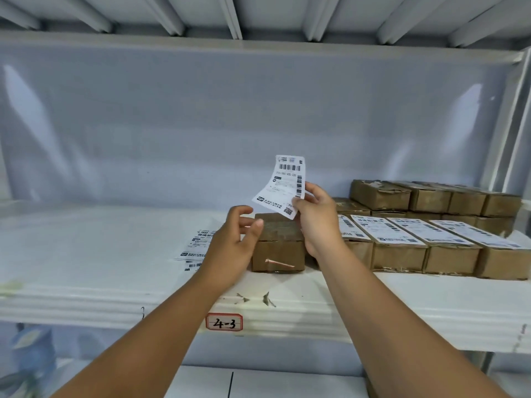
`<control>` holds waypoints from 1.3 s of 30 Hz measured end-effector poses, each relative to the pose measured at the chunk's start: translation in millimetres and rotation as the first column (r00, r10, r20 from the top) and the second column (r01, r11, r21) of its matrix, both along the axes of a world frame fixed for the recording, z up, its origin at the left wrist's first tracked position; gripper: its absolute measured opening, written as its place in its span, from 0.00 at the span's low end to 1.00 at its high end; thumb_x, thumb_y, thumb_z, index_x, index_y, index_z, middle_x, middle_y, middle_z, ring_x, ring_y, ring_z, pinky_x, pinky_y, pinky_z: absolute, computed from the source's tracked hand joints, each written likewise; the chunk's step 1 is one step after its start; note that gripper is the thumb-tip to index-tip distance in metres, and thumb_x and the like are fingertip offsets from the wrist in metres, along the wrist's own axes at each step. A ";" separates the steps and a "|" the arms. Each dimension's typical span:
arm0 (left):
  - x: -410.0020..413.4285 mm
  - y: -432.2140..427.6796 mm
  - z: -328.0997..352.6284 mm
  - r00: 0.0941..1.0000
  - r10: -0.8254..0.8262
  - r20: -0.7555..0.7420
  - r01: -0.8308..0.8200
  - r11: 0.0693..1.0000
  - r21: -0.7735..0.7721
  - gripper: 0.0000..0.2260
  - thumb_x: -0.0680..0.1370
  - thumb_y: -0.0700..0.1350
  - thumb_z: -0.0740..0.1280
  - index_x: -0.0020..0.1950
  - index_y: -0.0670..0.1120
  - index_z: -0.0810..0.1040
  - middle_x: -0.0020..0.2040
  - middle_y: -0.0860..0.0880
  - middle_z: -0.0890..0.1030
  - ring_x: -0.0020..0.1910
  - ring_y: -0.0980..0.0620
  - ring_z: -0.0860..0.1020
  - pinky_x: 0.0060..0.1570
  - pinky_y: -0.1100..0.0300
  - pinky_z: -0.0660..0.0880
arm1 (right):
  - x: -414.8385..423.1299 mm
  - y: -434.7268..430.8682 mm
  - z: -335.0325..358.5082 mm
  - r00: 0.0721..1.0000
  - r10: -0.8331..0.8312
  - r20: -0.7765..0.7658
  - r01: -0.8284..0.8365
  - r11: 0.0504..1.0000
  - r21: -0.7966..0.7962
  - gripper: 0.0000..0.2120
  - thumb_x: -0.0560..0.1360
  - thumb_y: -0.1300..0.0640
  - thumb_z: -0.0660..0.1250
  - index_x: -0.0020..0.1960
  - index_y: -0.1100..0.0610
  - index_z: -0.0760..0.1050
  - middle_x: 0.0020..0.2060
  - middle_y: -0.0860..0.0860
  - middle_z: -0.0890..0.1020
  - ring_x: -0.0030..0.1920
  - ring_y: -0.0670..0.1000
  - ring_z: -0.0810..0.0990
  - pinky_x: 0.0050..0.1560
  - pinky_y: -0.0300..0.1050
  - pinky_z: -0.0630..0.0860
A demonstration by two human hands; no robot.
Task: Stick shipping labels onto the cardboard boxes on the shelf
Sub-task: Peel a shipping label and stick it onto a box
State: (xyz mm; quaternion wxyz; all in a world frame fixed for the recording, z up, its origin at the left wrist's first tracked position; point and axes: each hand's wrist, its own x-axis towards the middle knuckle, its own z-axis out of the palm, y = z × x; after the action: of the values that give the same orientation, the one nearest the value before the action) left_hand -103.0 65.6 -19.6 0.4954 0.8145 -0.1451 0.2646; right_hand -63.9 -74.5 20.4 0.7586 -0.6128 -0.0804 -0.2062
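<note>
Right hand (316, 216) pinches label (284, 182) above box (278, 245); left hand (234, 242) relaxed, seemingly touching box edge.

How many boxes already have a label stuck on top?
4, in a row right of the right hand: nearest box partly behind it, second box, third box, fourth box. Others may be hidden.

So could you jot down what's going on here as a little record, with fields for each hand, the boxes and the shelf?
Right hand: pinches a shipping label, held above the bare box
Left hand: loosely curved beside that box, holding nothing
Bare box: front of shelf, no label on top
Labelled boxes: row to its right, labels on top
Stacked boxes: behind that row, no labels visible
Spare labels: lying on the shelf, left of the hands
Shelf tag: reads 4-3
</note>
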 end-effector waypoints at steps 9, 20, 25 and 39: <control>-3.3 2.9 3.6 0.971 0.239 0.009 -0.230 0.943 -0.238 0.13 0.81 0.56 0.49 0.57 0.51 0.65 0.42 0.52 0.80 0.40 0.52 0.77 0.35 0.61 0.69 | -3.4 22.0 -3.9 0.997 0.077 0.002 -0.077 0.997 0.012 0.12 0.78 0.65 0.62 0.45 0.50 0.78 0.42 0.49 0.85 0.42 0.50 0.84 0.42 0.47 0.82; -6.9 1.5 3.5 0.990 0.118 -0.073 -0.121 0.992 -0.041 0.23 0.79 0.60 0.46 0.70 0.52 0.60 0.43 0.55 0.75 0.41 0.57 0.74 0.44 0.56 0.72 | -12.1 12.1 -9.4 0.994 -0.014 0.108 0.020 0.999 -0.047 0.14 0.78 0.64 0.63 0.41 0.47 0.78 0.36 0.41 0.83 0.40 0.45 0.84 0.43 0.45 0.82; -14.2 -4.8 3.0 0.956 0.223 0.190 -0.267 0.930 0.251 0.26 0.77 0.61 0.50 0.69 0.48 0.62 0.52 0.51 0.80 0.44 0.51 0.78 0.40 0.56 0.73 | -14.6 9.5 -11.2 0.994 -0.070 0.086 0.073 0.997 -0.031 0.13 0.77 0.62 0.65 0.55 0.46 0.72 0.41 0.50 0.84 0.42 0.49 0.84 0.42 0.48 0.82; -18.4 -6.8 2.0 0.934 0.305 0.187 -0.346 0.904 0.252 0.45 0.62 0.69 0.68 0.73 0.55 0.53 0.64 0.54 0.66 0.56 0.53 0.74 0.40 0.56 0.74 | -20.8 13.9 -14.8 0.983 -0.171 0.069 0.180 0.970 -0.165 0.14 0.74 0.64 0.65 0.36 0.47 0.80 0.36 0.44 0.82 0.42 0.50 0.83 0.47 0.51 0.81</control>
State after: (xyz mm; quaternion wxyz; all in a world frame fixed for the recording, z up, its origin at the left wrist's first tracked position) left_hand -121.4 58.9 -17.6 0.3121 0.8681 -0.0781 0.3780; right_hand -84.7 -60.6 5.6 0.6797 -0.6744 -0.0636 -0.2813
